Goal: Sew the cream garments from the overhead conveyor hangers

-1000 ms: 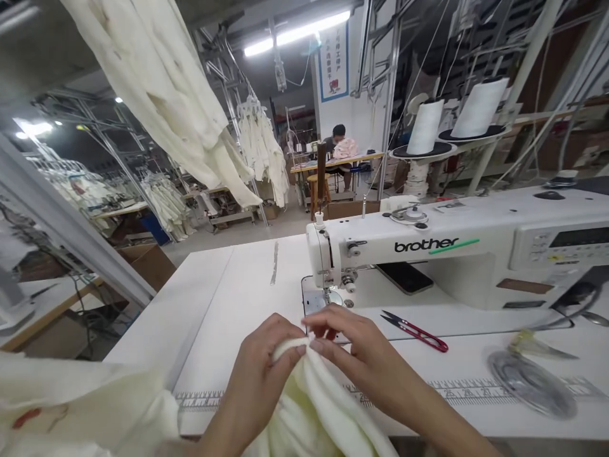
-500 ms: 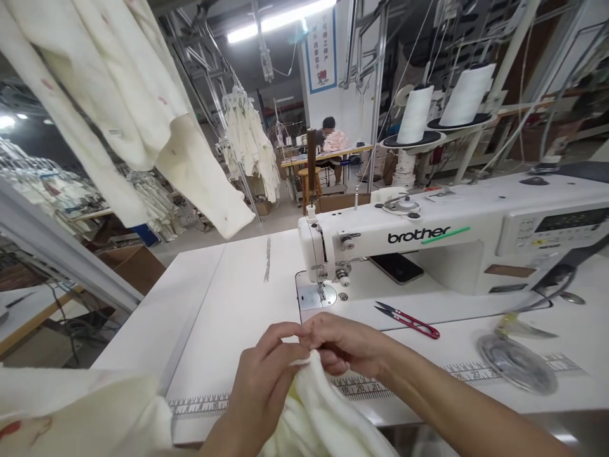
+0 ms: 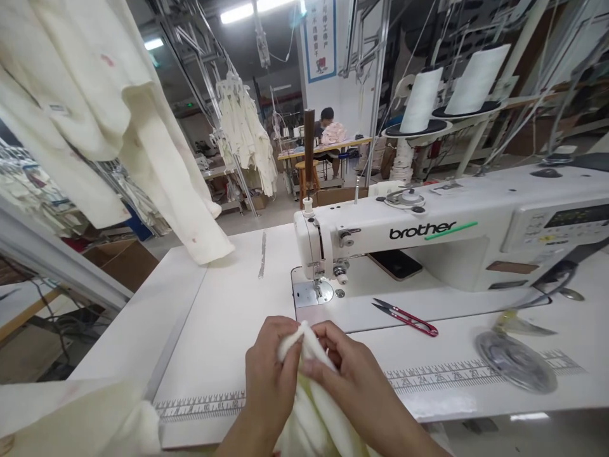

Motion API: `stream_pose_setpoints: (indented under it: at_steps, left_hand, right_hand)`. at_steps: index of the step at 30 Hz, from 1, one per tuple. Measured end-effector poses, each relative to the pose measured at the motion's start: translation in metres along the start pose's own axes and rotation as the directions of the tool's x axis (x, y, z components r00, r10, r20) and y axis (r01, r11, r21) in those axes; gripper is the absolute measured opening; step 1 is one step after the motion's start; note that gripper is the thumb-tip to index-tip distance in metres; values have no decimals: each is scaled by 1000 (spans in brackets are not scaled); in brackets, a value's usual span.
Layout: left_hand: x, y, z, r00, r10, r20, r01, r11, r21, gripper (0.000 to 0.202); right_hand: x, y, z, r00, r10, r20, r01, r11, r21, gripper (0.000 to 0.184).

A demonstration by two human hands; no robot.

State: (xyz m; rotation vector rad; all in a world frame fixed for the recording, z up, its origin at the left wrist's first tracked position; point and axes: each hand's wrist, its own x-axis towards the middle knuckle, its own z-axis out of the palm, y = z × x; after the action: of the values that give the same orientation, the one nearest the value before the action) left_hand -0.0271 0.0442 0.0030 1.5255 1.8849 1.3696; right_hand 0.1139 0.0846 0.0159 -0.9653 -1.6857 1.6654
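Note:
Cream fabric [image 3: 309, 406] rises in a bunch from the table's near edge, its tip pinched between both hands. My left hand [image 3: 271, 381] is closed on the fabric's left side, thumb and fingers pressed to the tip. My right hand [image 3: 349, 377] grips the same tip from the right with curled fingers. Both sit just in front of the needle plate [image 3: 308, 293] of a white Brother sewing machine [image 3: 428, 235].
Red-handled thread snips [image 3: 404, 317] lie right of the needle on the white table [image 3: 223, 317]. A clear tape roll [image 3: 516, 362] and a phone [image 3: 396, 264] are further right. Cream garments [image 3: 118, 127] hang at left. Thread cones [image 3: 421, 101] stand behind the machine. A person sits far back.
Both hands have drawn back a little toward me and closed tighter on the fabric tip, which now stands up between them. The hanging garments at left have swung lower and nearer.

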Motion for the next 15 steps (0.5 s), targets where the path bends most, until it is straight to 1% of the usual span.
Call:
stream_pose_setpoints:
  at_steps: [1,2,3,4,5,6,7,8,10,11,13,15]
  left_hand:
    - [2,3,2,997,-74,7,74,997,-30,6]
    - [5,6,3,988,-151,43,153,986,-66,14]
    - [8,10,3,970,-214,115,226,969,-98,23]
    - [13,12,2,945,-248,213,277,954,-116,30]
    - [17,14,1,917,-244,314,293,949,-120,33]
    - [21,15,0,893,-220,393,283,953,-109,32]
    - [25,15,-1,877,-195,439,258,962,-89,27]
    - [29,15,-1,874,-175,453,231,970,-71,22]
    - [36,12,0,878,-157,452,213,974,-75,16]
    - [40,10,1,867,-161,471,234,967,-100,14]
    - [46,5,5,815,-183,550,326,929,-174,14]
    - [53,-2,9,757,-213,618,443,863,-245,19]
  right_hand:
    - [1,0,-3,1000,-25,-4,24,999,-32,13]
    - [4,1,-7,998,-65,5,65,996,-63,17]
    - [7,2,-13,993,-116,21,117,988,-101,22]
    - [10,3,-20,984,-170,47,175,973,-148,24]
    - [14,4,-26,973,-218,75,229,952,-202,23]
    - [17,5,-32,961,-257,101,275,927,-256,22]
    - [20,7,-38,952,-284,117,306,901,-306,22]
    - [22,8,-41,947,-298,122,322,883,-341,22]
    - [26,10,-45,955,-278,102,296,881,-368,21]
    - [27,11,-46,967,-245,76,256,897,-359,20]
    - [29,14,-45,988,-153,7,147,940,-309,17]
    - [33,18,-46,996,-72,-59,56,969,-240,18]
